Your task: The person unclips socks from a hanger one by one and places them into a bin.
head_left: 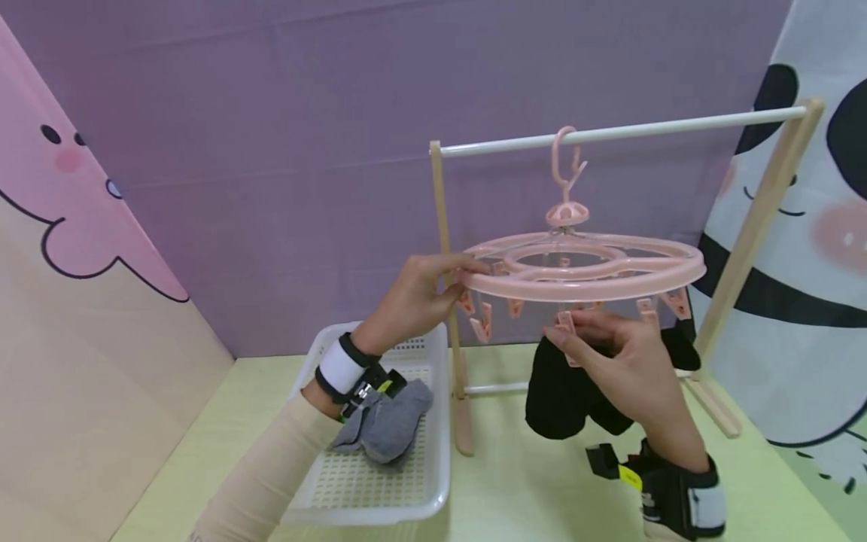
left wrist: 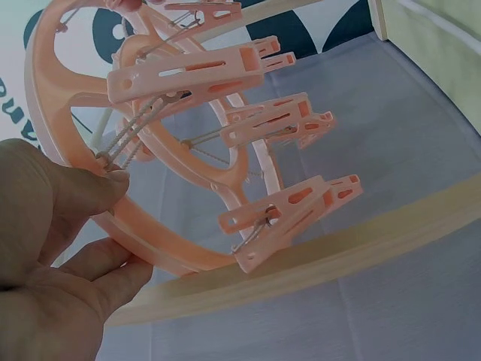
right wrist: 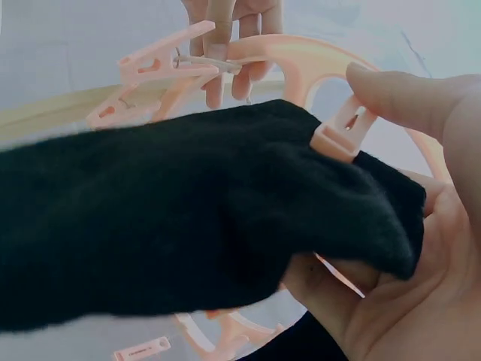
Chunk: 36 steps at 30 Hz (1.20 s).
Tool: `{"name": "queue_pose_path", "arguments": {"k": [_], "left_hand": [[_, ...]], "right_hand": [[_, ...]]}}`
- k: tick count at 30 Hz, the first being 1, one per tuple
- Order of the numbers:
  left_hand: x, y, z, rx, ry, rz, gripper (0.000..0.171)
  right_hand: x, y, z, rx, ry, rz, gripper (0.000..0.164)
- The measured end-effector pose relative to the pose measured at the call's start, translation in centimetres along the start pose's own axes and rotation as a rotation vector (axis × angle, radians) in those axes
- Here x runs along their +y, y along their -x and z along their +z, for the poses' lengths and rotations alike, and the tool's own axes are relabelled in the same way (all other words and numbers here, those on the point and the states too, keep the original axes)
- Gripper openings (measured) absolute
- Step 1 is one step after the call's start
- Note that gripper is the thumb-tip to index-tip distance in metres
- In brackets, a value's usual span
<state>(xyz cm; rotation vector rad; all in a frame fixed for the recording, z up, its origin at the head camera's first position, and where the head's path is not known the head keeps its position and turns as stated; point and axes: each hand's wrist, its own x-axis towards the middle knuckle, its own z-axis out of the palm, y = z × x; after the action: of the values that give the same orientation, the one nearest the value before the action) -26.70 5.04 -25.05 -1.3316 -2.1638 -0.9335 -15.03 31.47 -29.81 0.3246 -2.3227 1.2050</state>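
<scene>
A pink round clip hanger [head_left: 582,290] hangs by its hook from a white rail. My left hand [head_left: 423,293] grips the left side of its rim between thumb and fingers; in the left wrist view the thumb [left wrist: 101,192] lies near a clip's cord. At the front of the hanger, my right hand [head_left: 626,361] pinches a pink clip [right wrist: 342,139]. The clip sits over the edge of a black sock [right wrist: 165,218], which droops below the hand. Fingers of the right hand lie behind the sock and are partly hidden by it. More black cloth [head_left: 679,350] shows behind the right hand.
A white plastic basket [head_left: 439,452] stands left of the rack, with grey cloth [head_left: 393,425] inside. The rack has wooden legs [head_left: 759,218] and a white top rail [head_left: 677,129]. Several other pink clips [head_left: 482,324] dangle round the hanger. A purple backdrop [head_left: 271,188] closes the rear.
</scene>
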Motion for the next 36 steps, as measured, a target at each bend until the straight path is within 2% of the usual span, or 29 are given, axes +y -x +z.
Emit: {"name": "queue_pose_path", "arguments": {"k": [6, 12, 16, 19, 22, 25, 28, 30, 31, 32, 36], "left_hand": [[-0.4, 0.2, 0.2, -0.006, 0.024, -0.012, 0.031], [-1.0, 0.6, 0.6, -0.006, 0.022, -0.015, 0.028], [-1.4, 0.9, 0.8, -0.002, 0.015, 0.008, 0.03], [-1.8, 1.1, 0.9, 0.022, 0.021, 0.051, 0.034], [-2.0, 1.5, 0.8, 0.079, 0.05, 0.108, 0.039], [-1.7, 2.2, 0.9, 0.182, 0.072, 0.13, 0.046], [-0.9, 3.4, 1.4, 0.315, 0.077, 0.073, 0.035], [-0.1, 4.3, 2.0, 0.336, 0.1, 0.005, 0.024], [0.2, 4.7, 2.3, 0.311, 0.109, -0.022, 0.021], [0.6, 5.0, 2.8, 0.257, 0.12, -0.041, 0.02], [2.1, 5.6, 4.7, -0.083, 0.163, -0.095, 0.021]], "right_hand": [[0.0, 0.2, -0.1, 0.031, -0.012, -0.086, 0.024], [0.0, 0.2, -0.4, 0.072, 0.047, -0.106, 0.027], [0.0, 0.1, -0.5, 0.096, 0.061, -0.107, 0.024], [0.1, 0.2, -0.5, 0.111, 0.051, -0.118, 0.023], [0.1, 0.2, -0.5, 0.115, 0.032, -0.125, 0.025], [-0.1, 0.1, -0.4, 0.096, 0.015, -0.115, 0.021], [-0.3, -0.1, -0.3, 0.079, 0.022, -0.106, 0.016], [-0.4, -0.2, -0.3, 0.082, 0.029, -0.108, 0.014], [-0.4, -0.2, -0.3, 0.085, 0.036, -0.108, 0.013], [-0.5, -0.2, -0.3, 0.089, 0.043, -0.106, 0.013], [-0.5, -0.2, -0.3, 0.087, 0.033, -0.104, 0.017]]}}
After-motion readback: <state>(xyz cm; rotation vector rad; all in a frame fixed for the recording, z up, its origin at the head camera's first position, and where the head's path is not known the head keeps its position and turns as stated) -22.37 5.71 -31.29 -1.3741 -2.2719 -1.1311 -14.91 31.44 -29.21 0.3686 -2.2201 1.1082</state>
